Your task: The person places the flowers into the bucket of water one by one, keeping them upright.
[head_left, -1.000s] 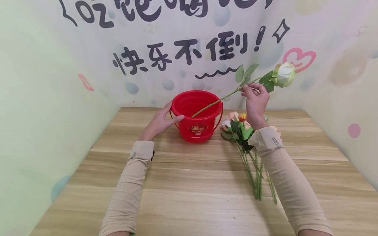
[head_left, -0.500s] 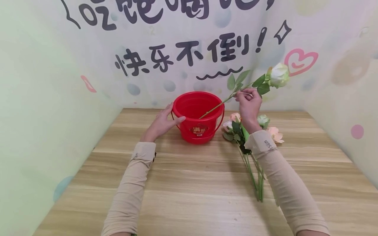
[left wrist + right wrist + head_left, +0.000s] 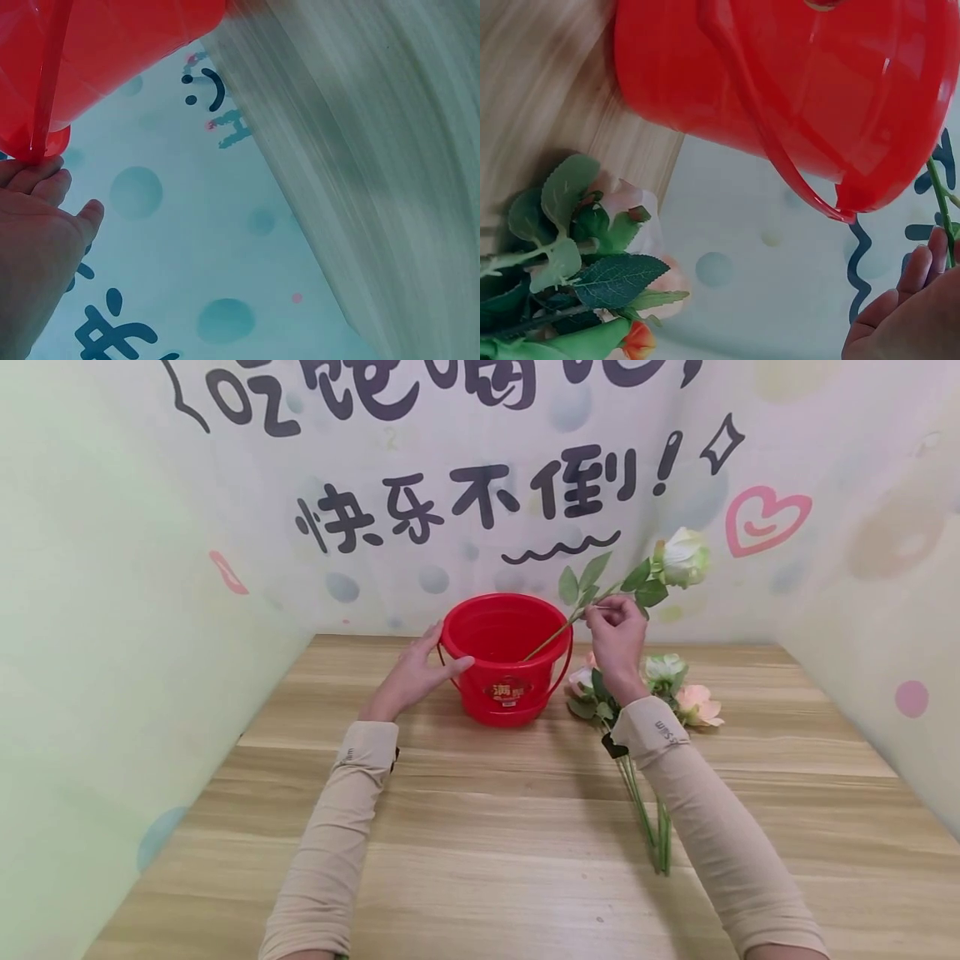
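The round red plastic bucket (image 3: 506,716) in front of you is smooth and glossy, and its curved red plastic handle (image 3: 751,107) shines too. Your beige cloth sleeves (image 3: 324,852) are matt and finely wrinkled. Your light-brown wood-grained table (image 3: 480,827) looks smooth, with a soft sheen. On the long-stemmed white-green rose (image 3: 682,558) you see matt, cloth-like petals; the pale printed backdrop (image 3: 251,510) facing you looks matt, its material hard to tell.

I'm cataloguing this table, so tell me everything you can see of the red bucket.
The red bucket looks like glossy plastic, round, open-topped and widening upward, with a gold-lettered label and a red handle swung down. It stands upright on the wooden table, toward the back. The left hand touches its left side; a flower stem reaches inside, its end hidden.
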A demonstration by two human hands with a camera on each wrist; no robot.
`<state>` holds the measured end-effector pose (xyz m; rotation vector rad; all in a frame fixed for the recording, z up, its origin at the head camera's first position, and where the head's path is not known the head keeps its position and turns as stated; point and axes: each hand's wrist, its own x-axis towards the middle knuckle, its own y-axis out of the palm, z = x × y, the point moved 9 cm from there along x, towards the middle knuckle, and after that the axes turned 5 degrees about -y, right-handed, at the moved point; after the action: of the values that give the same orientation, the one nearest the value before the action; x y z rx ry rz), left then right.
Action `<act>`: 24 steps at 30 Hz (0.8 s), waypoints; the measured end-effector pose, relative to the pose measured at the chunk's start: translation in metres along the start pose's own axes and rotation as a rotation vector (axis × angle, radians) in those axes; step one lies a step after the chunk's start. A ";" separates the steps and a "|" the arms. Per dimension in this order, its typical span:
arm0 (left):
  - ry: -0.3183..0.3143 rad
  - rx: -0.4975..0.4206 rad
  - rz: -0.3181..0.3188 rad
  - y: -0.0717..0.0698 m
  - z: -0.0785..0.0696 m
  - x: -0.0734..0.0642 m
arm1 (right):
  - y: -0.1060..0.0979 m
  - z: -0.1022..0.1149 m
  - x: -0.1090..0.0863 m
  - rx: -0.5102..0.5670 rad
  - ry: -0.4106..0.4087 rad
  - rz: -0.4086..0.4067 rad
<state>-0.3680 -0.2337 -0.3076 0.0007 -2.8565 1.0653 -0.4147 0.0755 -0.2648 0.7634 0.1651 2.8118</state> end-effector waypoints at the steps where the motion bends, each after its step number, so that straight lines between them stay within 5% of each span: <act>1: -0.003 0.000 0.001 0.000 0.000 0.000 | 0.001 -0.001 -0.001 -0.007 -0.001 0.002; 9: -0.007 -0.003 -0.001 0.000 0.000 0.000 | 0.010 -0.006 -0.005 -0.126 0.026 0.059; 24: -0.012 -0.022 -0.013 0.001 0.002 0.000 | 0.019 -0.019 -0.010 -0.186 0.037 0.155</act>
<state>-0.3681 -0.2343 -0.3096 0.0240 -2.8753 1.0345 -0.4193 0.0536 -0.2831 0.7094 -0.1549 2.9341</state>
